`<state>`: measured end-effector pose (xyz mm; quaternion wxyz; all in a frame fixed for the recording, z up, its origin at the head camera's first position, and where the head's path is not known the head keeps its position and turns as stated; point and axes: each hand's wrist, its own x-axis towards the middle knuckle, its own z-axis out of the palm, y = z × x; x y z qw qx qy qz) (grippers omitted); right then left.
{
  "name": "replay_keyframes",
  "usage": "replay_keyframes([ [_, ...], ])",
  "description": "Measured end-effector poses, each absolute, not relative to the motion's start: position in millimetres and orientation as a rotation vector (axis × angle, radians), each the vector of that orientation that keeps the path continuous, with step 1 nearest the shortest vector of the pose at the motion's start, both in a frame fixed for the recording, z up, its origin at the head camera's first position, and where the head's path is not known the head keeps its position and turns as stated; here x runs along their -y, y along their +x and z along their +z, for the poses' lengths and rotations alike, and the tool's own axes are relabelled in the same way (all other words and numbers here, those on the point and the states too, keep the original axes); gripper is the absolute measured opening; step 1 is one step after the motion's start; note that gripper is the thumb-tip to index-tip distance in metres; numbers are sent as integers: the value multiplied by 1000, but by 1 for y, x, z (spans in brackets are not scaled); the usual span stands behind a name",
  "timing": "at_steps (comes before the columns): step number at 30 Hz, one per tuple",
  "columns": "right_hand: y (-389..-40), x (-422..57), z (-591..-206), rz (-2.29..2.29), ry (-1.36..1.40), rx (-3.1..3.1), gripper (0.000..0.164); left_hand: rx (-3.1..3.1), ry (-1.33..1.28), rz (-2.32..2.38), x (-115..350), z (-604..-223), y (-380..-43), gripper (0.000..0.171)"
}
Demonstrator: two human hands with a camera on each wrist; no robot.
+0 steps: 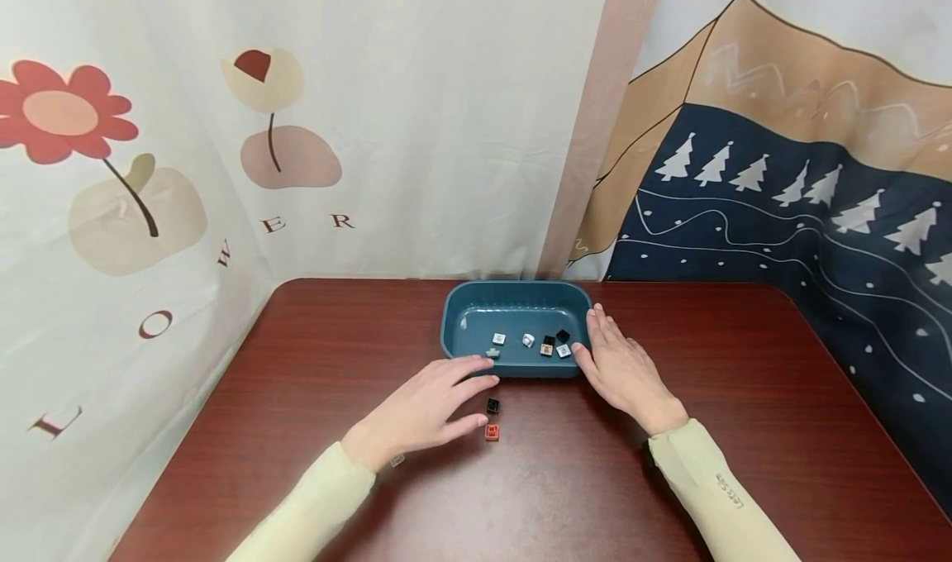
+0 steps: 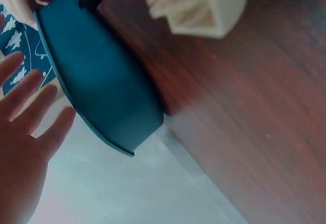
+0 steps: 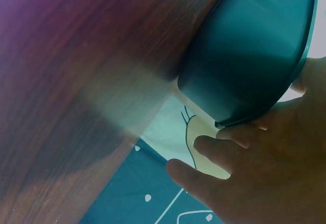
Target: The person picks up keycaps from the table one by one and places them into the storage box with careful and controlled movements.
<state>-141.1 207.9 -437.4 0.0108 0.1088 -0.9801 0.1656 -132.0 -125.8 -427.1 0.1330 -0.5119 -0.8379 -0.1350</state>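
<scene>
A blue-green plastic tray (image 1: 531,370) stands at the back of the table with several small square pieces, looking like keyboard keycaps or switches, inside. My right hand (image 1: 628,376) is at its right front corner, fingers straight along the outside and thumb by the rim. Whether it bears any weight I cannot tell. My left hand (image 1: 424,405) is spread near the tray's left front corner, holding nothing visible. Close to its fingertips lie a black piece (image 1: 493,406) and a red piece (image 1: 492,433). A pale piece (image 1: 397,460) lies under the left wrist; a cream hollow piece (image 2: 198,5) looms large in the left wrist view.
The reddish-brown wooden table (image 1: 335,322) ends just behind the tray. A white curtain (image 1: 446,132) with printed flowers hangs behind it, and a navy cloth (image 1: 744,215) with tree prints hangs at the right.
</scene>
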Motion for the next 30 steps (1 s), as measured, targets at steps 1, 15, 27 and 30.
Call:
replay_keyframes([
  [1,-141,-208,-438,517,340,3058,71,2415,-1498,-371,126,-428,-131,46],
  [15,-141,-209,-440,526,340,3048,72,2335,-1639,-200,117,-433,-126,37],
  [27,-142,-208,-440,531,343,3044,72,2469,-1696,-53,105,-439,-129,38],
  [30,-142,-208,-440,529,343,3043,72,2522,-1691,-17,104,-440,-129,38],
])
